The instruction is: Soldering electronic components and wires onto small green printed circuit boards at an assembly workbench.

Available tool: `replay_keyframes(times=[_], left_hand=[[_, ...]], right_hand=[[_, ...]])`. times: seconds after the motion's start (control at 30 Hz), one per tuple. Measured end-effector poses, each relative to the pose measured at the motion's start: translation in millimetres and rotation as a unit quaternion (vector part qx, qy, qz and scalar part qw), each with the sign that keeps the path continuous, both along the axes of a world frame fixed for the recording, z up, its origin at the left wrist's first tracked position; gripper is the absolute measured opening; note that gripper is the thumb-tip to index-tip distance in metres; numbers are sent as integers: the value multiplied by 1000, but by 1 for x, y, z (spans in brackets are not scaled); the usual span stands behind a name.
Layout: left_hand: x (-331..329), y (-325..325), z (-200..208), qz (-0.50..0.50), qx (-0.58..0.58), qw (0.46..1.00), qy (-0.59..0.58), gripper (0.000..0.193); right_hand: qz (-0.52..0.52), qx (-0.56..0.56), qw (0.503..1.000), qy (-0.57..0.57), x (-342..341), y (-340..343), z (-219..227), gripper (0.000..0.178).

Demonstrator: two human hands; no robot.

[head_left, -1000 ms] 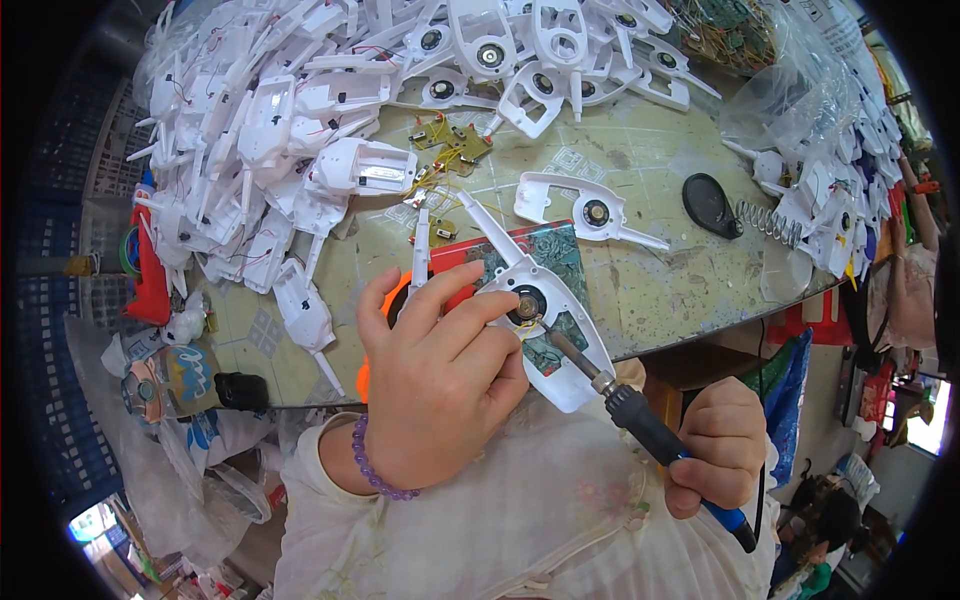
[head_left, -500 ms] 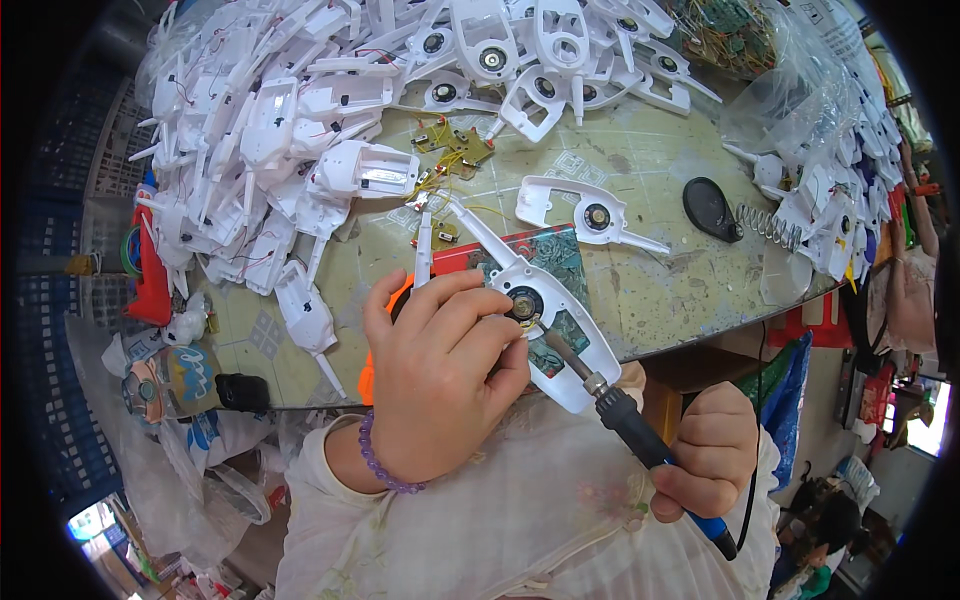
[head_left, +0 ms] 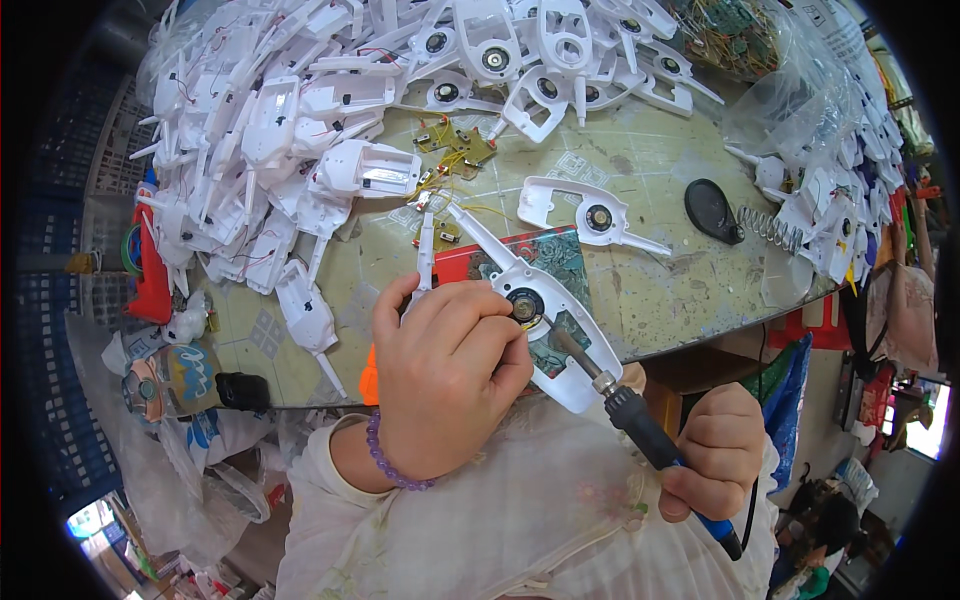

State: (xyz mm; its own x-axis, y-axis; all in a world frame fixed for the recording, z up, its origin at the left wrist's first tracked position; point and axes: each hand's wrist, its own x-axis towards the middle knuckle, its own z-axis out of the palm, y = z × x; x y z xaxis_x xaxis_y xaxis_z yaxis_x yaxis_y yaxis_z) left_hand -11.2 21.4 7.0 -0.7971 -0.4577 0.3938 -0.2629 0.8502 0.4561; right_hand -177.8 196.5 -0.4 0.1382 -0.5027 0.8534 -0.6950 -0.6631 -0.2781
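A white plastic housing half (head_left: pixel 585 372) with a long narrow handle lies tilted in front of me, partly over a red-and-green sheet (head_left: pixel 555 255). A round black-rimmed speaker (head_left: pixel 524 304) sits in it. My left hand (head_left: pixel 445 375), closed in a pinch, rests over the housing's left edge beside the speaker. At its fingertips shows a thin yellow wire (head_left: pixel 530 325), partly hidden by the fingers. My right hand (head_left: pixel 715 455) is wrapped around the blue-and-black handle of a soldering iron (head_left: pixel 640 430). The iron's tip points at the speaker's lower right edge.
White housings (head_left: pixel 270 130) are heaped across the far left and back. Small circuit boards (head_left: pixel 465 155) with yellow wires lie mid-table. Another housing with a speaker (head_left: pixel 599 217), a black oval part (head_left: pixel 712 210) and a coiled spring iron stand (head_left: pixel 770 228) lie to the right.
The soldering iron has shifted slightly to the right, its tip drawing back a little from the speaker's edge. My left hand has moved slightly, still pinching beside the speaker.
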Motion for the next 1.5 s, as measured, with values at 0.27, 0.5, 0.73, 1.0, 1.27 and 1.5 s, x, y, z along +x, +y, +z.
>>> replay_keyframes(times=[0.27,0.5,0.73,1.0,1.27,1.5], left_hand=[[-3,-1,6,-7,6,1000,5,13],[11,-9,5,17,2,1000,-15,24],[54,-37,-7,141,12,990,13,20],[72,-45,-20,148,72,986,35,14],[68,-37,-18,8,136,987,86,26],[49,-46,-10,38,389,920,2,37]], right_hand=[[-111,-22,993,-20,-8,21,-2,20],[-642,-174,720,-199,-92,90,10,20],[-538,-149,693,-457,-132,94,4,16],[-522,-47,718,-458,-124,29,-60,27],[-307,233,889,-246,35,-2,-45,47],[-341,297,857,-247,50,-34,-25,21]])
